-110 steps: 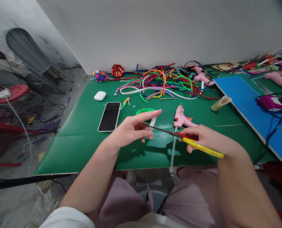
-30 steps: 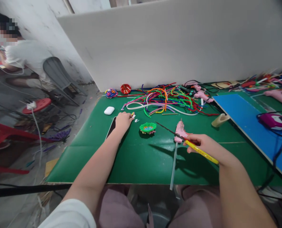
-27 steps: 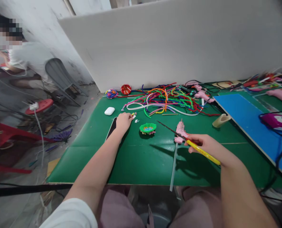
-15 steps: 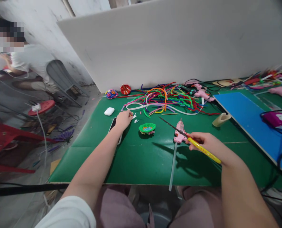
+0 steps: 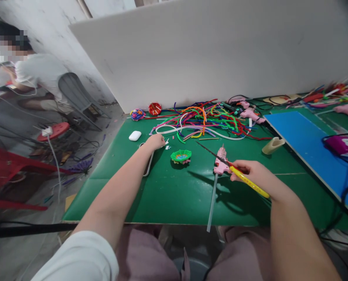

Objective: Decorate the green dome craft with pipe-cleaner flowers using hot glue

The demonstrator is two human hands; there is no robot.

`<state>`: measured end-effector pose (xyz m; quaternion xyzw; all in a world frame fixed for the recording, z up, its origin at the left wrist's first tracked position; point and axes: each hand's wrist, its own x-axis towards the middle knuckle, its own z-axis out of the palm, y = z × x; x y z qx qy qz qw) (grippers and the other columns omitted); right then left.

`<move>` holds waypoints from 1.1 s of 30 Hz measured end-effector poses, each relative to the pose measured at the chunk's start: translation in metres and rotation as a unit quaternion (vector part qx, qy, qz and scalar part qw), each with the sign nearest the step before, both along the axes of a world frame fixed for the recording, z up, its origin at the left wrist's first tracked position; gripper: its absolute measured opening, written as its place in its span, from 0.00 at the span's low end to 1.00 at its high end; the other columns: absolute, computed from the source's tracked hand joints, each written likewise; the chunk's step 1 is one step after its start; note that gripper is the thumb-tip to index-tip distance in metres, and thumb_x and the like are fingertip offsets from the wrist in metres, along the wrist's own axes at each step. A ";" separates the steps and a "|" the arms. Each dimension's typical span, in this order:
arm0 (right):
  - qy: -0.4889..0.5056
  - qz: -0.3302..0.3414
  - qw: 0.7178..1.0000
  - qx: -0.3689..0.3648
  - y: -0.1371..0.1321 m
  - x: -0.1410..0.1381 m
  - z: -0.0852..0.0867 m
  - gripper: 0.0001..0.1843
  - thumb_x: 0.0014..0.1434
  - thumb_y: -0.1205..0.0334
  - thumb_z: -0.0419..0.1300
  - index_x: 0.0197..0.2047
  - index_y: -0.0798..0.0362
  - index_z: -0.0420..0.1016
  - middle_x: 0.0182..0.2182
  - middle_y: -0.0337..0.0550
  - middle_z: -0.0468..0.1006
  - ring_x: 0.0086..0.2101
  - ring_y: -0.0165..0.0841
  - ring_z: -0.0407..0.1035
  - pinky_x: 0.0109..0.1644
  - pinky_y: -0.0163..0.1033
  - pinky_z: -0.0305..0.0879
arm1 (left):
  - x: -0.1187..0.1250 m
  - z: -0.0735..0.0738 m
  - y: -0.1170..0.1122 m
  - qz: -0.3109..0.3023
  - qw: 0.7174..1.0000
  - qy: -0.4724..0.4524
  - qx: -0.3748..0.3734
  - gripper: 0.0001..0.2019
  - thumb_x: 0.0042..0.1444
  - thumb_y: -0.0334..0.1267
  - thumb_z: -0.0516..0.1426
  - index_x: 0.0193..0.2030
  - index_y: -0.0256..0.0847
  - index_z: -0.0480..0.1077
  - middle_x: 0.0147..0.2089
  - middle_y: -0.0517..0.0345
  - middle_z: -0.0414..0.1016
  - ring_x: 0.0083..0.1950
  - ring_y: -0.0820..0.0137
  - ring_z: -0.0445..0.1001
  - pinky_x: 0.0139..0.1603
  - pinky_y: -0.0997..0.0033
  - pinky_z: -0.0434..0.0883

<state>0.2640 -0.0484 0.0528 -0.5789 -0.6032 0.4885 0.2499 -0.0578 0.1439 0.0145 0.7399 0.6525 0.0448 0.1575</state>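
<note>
My left hand [image 5: 156, 143] reaches to the far left of the green table, its fingers pinched together beside small white scraps [image 5: 167, 147]. Whatever the fingertips hold is too small to make out. Under that wrist lies a phone [image 5: 147, 168], partly hidden. My right hand [image 5: 248, 171] is closed around scissors [image 5: 250, 182] with yellow-and-red handles, their dark blade pointing away to the left. Just behind the blade is a pink glue gun [image 5: 221, 164] with a long clear glue stick [image 5: 212, 203] reaching past the table's front edge. A green fluted cup-like piece [image 5: 181, 156] sits between my hands.
Tangled colourful pipe cleaners [image 5: 203, 121] lie along the white partition [image 5: 206, 54]. A white earbud case [image 5: 135, 136] is at the left. Rightward are a beige holder [image 5: 272, 146], a blue board [image 5: 302, 136] and a purple device [image 5: 345, 146]. Another person [image 5: 42, 70] sits at far left.
My left hand has shifted slightly at the white scraps, and the yellow bit seen at its fingertips no longer shows. My right hand keeps hold of the scissors, nearly still.
</note>
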 end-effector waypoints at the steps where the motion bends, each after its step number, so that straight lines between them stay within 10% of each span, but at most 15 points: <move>1: -0.005 0.001 1.000 0.001 0.000 0.001 -0.001 0.15 0.46 0.51 0.61 0.34 0.53 0.74 0.28 0.41 0.78 0.32 0.38 0.71 0.36 0.36 0.63 | 0.000 0.000 0.000 -0.002 1.000 0.009 -0.007 0.04 0.43 0.32 0.57 0.22 0.36 0.69 0.23 0.56 0.71 0.31 0.68 0.71 0.35 0.69 0.65; 12: -0.081 0.019 0.995 0.056 0.004 0.008 -0.011 0.16 0.44 0.49 0.62 0.30 0.53 0.72 0.24 0.37 0.73 0.28 0.33 0.66 0.30 0.33 0.60 | -0.012 0.015 -0.005 0.014 0.999 -0.019 0.036 0.08 0.45 0.36 0.55 0.32 0.38 0.72 0.33 0.55 0.75 0.34 0.68 0.72 0.35 0.73 0.66; 33: -0.089 0.005 0.994 0.058 0.004 0.006 -0.007 0.15 0.42 0.49 0.62 0.28 0.53 0.72 0.23 0.37 0.73 0.27 0.32 0.65 0.29 0.32 0.57 | -0.015 -0.002 0.002 0.045 0.990 -0.129 0.039 0.16 0.44 0.35 0.57 0.43 0.41 0.64 0.28 0.63 0.72 0.28 0.74 0.69 0.30 0.75 0.64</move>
